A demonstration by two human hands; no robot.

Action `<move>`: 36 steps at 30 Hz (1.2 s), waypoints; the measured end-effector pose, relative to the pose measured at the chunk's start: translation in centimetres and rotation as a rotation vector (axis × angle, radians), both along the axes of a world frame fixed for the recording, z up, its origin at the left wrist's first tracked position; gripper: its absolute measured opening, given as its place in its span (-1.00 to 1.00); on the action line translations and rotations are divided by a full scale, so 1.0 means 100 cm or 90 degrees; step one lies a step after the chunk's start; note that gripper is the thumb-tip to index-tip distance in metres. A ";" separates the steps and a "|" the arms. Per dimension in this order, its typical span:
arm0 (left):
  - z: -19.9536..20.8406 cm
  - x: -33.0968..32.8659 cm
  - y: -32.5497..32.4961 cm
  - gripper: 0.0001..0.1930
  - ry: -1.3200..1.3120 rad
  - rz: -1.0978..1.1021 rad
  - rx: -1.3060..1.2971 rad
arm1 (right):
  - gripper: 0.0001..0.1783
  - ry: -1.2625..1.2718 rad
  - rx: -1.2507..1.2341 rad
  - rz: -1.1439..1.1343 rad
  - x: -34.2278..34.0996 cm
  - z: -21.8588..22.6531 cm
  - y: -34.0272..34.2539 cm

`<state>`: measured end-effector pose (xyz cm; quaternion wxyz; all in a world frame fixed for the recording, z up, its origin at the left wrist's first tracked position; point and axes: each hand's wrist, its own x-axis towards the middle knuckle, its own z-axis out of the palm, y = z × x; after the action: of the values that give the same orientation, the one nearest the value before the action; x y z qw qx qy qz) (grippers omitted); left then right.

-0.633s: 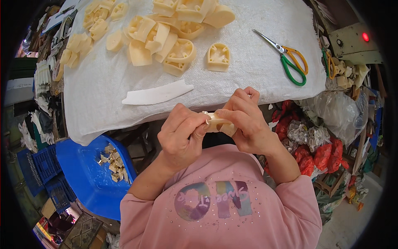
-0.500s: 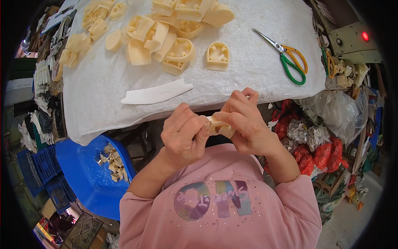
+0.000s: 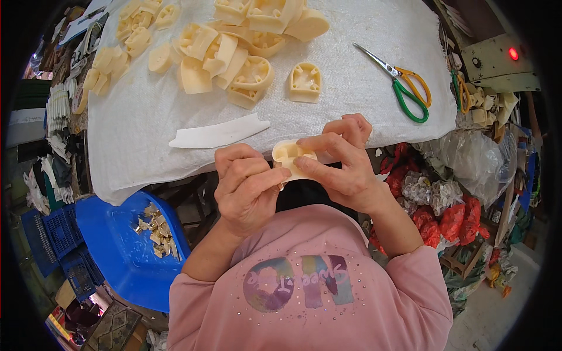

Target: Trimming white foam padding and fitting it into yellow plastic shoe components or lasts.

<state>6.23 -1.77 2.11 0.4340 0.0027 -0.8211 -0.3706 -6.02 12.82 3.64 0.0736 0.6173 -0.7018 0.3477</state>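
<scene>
Between my hands, in front of the table's near edge, is a hollow cream plastic shoe heel [image 3: 288,151], its open side showing. My left hand [image 3: 243,190] grips its left side between thumb and bent fingers. A sliver of something tan shows below that thumb, too small to name. My right hand [image 3: 348,169] holds the heel's right side, with the thumb across its opening and the index finger at the far rim. Beyond lie a curved white strip [image 3: 219,131], one lone cream heel [image 3: 305,82] and a heap of similar heels [image 3: 253,73].
Scissors [image 3: 404,82] with green and yellow handles lie on the white-covered table [image 3: 351,99] at the right. A blue tub [image 3: 117,257] holding shiny tan pieces stands low at the left. Red plastic bags [image 3: 453,222] and clear wrapping [image 3: 480,158] sit to the right below the table.
The heel has been turned so its hollow side now shows, and it sits slightly farther from my body. My left hand has shifted left, and the right-hand fingers have spread over the heel.
</scene>
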 end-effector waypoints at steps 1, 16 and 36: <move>0.001 0.001 -0.001 -0.69 -0.008 -0.003 0.010 | -0.70 -0.022 0.018 0.013 -0.002 0.001 0.000; 0.006 0.002 0.003 -0.58 0.038 -0.215 0.120 | -0.72 -1.035 -0.330 -0.154 0.045 -0.014 0.006; 0.023 -0.008 0.019 -0.83 -0.142 -0.101 -0.210 | -0.66 -0.667 -0.082 -0.058 0.024 0.008 0.020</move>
<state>5.48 0.17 4.45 0.3047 -0.0919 -0.9112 -0.2616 -3.62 14.86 4.42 -0.2342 0.3239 -0.6479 0.6484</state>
